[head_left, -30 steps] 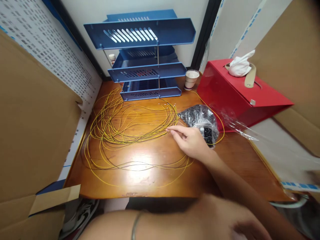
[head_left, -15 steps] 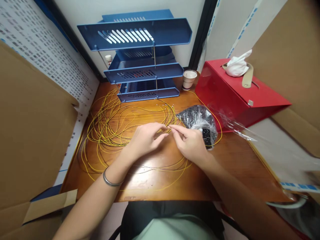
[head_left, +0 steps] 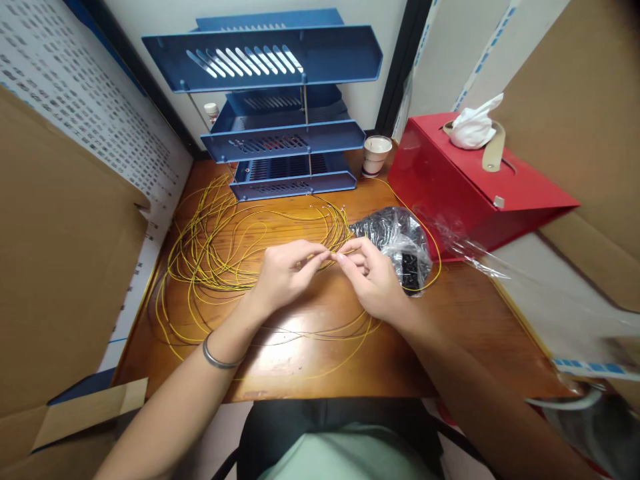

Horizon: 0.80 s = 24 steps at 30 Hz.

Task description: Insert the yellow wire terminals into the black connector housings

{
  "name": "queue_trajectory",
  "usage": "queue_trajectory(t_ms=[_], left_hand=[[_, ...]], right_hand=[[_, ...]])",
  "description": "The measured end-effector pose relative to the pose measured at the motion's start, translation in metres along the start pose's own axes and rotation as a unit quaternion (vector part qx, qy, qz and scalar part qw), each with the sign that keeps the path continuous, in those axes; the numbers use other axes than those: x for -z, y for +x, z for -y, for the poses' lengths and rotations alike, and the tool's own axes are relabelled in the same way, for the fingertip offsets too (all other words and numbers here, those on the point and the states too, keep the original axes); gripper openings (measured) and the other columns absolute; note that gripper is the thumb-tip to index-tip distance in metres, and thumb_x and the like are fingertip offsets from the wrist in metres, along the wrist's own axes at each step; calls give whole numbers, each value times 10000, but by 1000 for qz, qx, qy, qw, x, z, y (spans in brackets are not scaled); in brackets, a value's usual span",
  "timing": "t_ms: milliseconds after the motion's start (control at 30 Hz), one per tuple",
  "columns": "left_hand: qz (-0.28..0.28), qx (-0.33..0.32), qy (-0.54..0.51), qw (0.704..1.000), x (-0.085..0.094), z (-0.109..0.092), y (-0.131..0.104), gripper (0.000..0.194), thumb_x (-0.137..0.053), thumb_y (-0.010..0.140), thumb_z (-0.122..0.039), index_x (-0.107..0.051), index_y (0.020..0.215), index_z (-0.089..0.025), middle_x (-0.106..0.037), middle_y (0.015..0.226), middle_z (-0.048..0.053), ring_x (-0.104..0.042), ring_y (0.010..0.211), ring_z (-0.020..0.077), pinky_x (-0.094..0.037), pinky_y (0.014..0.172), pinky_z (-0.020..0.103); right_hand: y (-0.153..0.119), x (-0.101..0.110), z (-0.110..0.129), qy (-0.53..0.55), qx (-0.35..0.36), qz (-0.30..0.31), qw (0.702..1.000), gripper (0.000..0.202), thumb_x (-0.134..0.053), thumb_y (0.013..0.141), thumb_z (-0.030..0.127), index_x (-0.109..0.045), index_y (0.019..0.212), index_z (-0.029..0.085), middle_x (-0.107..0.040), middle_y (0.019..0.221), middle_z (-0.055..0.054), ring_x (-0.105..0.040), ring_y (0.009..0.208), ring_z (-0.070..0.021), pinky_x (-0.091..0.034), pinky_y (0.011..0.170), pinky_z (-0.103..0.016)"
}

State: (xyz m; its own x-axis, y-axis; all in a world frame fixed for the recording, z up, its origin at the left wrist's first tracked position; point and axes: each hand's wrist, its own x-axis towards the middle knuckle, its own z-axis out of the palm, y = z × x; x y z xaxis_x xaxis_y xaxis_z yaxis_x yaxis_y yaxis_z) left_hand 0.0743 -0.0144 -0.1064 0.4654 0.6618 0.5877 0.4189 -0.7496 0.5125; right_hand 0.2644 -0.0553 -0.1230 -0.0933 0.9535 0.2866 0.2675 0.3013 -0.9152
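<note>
Both hands meet over the middle of the wooden desk, fingertips nearly touching. My left hand (head_left: 289, 270) pinches thumb against forefinger at a thin piece too small to make out. My right hand (head_left: 371, 277) is pinched just beside it, its thumb and forefinger on something tiny, perhaps a wire end. Behind and left of them lies a loose tangle of yellow wires (head_left: 200, 250), with small pale tips near the back. A clear plastic bag of black parts (head_left: 407, 250) rests right behind my right hand, with a yellow wire looping round it.
Blue stacked trays (head_left: 280, 140) stand at the back. A paper cup (head_left: 376, 156) is beside them. The red box (head_left: 480, 180) with a tissue on top stands at the right. Cardboard (head_left: 65, 233) walls the left side.
My left hand has shifted slightly left, and its thumb has closed against the forefinger. My right hand's fingers have curled more. The whole view has moved a little.
</note>
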Motion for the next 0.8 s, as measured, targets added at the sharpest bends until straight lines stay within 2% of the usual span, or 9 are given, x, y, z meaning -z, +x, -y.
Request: queue_trajectory(t_ms=[133, 267, 367, 533, 800], left_hand=[[6, 44, -53, 998, 2, -4, 3, 152, -660, 941, -227, -777, 882, -150, -774, 803, 48, -645, 646, 109, -447, 579, 204], [8, 67, -85, 994, 2, -6, 4, 164, -658, 938, -240, -767, 856, -148, -760, 789, 45, -630, 649, 108, -440, 580, 204], [14, 93, -106, 990, 2, -9, 3, 186, -643, 945, -271, -737, 843, -148, -722, 727, 22, -576, 588, 95, -419, 551, 203], [39, 123, -152, 980, 2, -13, 1, 257, -579, 973, -310, -634, 780, -149, -611, 640, -13, -516, 551, 89, -401, 550, 214], [11, 113, -177, 978, -3, -15, 0, 520, -457, 1041, -390, -478, 566, -179, -481, 483, -30, -432, 447, 78, -354, 502, 238]], right_hand=[[3, -1, -4, 81, -30, 5, 996, 193, -585, 993, 405, -567, 984, 213, -607, 628, 51, -430, 446, -76, -278, 433, -209], [3, -4, -4, 111, -2, -18, 994, 174, -625, 972, 385, -616, 962, 212, -696, 778, -2, -652, 649, -115, -454, 543, -208], [1, -5, -2, 112, 16, -31, 993, 163, -638, 963, 372, -656, 962, 210, -756, 918, -49, -724, 793, -154, -551, 665, -250], [-4, -3, -1, 59, 21, -46, 997, 155, -641, 962, 355, -702, 974, 213, -770, 1150, -108, -717, 767, -163, -573, 658, -294], [-9, -4, 2, 1, 82, -78, 994, 167, -615, 972, 335, -720, 1021, 214, -790, 874, -63, -618, 580, -143, -524, 566, -290]])
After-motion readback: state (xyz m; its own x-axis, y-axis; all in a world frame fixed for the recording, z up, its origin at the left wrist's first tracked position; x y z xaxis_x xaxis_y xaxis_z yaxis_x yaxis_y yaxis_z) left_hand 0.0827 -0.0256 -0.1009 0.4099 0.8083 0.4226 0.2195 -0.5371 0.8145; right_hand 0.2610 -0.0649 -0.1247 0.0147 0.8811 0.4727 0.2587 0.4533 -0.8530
